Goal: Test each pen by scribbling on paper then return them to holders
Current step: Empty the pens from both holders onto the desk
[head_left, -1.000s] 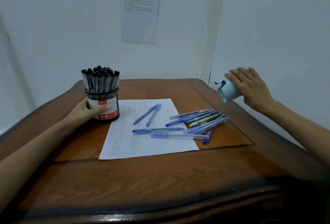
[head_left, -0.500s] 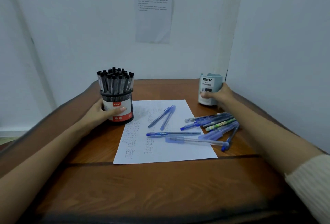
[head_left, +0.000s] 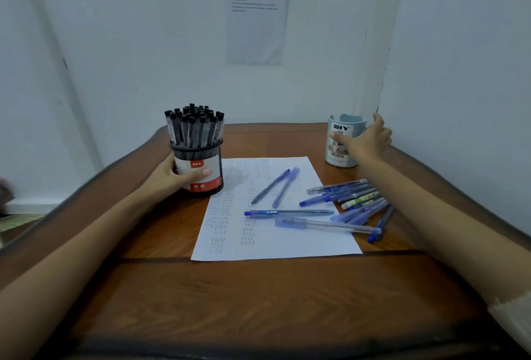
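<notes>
A black mesh holder (head_left: 201,158) with a red and white label stands upright at the paper's left corner, packed with several black-capped pens (head_left: 195,127). My left hand (head_left: 169,178) grips its side, thumb across the label. A pale blue holder (head_left: 340,155) stands upright at the back right with no pen showing above its rim. My right hand (head_left: 365,141) wraps round it, thumb across the front and fingers behind. A white paper (head_left: 273,242) with faint scribble rows lies in the middle. Several blue pens lie loose: some on the paper (head_left: 287,212), a pile (head_left: 353,198) at its right edge.
Everything sits on a brown wooden table (head_left: 258,302) pushed into a wall corner. The right wall runs close behind the pale blue holder. A printed sheet (head_left: 255,15) is stuck on the back wall. The table's front half holds only my forearms.
My right hand has set the pale blue holder, tipped in the air a second ago, upright on the table at the back right. My left hand stays on the mesh holder.
</notes>
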### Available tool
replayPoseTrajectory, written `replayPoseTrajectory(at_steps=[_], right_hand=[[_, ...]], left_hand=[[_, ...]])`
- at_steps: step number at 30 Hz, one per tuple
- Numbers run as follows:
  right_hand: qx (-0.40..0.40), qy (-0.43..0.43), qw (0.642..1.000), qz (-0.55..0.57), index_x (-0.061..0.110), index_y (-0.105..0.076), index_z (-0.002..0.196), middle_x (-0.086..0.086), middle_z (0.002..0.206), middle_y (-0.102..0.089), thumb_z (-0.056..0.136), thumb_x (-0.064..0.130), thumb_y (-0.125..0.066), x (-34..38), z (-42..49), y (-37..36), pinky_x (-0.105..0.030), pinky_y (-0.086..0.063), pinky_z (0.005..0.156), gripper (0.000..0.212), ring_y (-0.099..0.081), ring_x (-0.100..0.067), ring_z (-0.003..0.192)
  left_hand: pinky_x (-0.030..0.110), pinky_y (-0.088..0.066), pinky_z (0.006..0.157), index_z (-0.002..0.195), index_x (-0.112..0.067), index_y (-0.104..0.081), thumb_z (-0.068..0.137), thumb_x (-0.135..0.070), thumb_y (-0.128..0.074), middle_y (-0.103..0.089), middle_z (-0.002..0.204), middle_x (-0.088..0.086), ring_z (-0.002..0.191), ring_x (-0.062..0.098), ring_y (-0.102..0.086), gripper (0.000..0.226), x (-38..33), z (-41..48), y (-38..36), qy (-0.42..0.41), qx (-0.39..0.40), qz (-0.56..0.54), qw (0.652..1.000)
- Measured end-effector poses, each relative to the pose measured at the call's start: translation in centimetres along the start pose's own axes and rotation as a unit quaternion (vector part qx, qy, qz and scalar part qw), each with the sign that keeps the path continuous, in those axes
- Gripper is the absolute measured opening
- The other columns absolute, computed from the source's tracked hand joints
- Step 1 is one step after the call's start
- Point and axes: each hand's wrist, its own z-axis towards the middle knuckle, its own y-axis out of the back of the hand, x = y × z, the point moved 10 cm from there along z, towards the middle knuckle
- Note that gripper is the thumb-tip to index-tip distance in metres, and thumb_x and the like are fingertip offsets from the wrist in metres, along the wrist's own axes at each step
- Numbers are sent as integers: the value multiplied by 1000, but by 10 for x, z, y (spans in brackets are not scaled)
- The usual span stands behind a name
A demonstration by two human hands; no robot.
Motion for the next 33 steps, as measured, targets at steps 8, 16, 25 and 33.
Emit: replayPoseTrajectory(at_steps=[8, 16, 25, 33], right_hand=[[287, 168, 940, -72, 20, -51, 127, -9, 133, -41, 88, 29, -63, 55, -107, -79, -35, -31, 105, 42, -36, -24, 128], [393, 311, 845, -186, 26, -42, 140, -1, 151, -31, 96, 44, -43, 56, -163, -113, -35, -21, 109, 47, -21, -17, 139], [420, 297, 829, -219, 18, -46, 138, -6, 145, -43, 97, 42, -41, 47, -164, -120, -33, -27, 106, 48, -36, -21, 133], [421, 308, 825, -216, 16, -47, 138, -6, 143, -45, 97, 42, -41, 47, -165, -122, -34, -30, 106, 48, -40, -21, 130]], left_hand=[[23, -49, 83, 130, -20, -45, 65, -45, -77, -58, 103, -15, 89, -4, -55, 77, 4, 3, 1, 4, -7, 0, 1000], [29, -46, 83, 116, -30, -47, 72, -30, -74, -56, 100, -17, 90, 1, -54, 52, 7, 4, 11, 24, -42, -66, 997], [28, -52, 79, 118, -27, -49, 66, -22, -82, -57, 115, -6, 100, 12, -55, 61, -6, -3, 37, 17, -88, 0, 996], [16, -46, 83, 125, -24, -51, 40, -45, -88, -60, 112, -8, 102, 9, -55, 95, -31, -43, 96, -43, -123, 176, 976]])
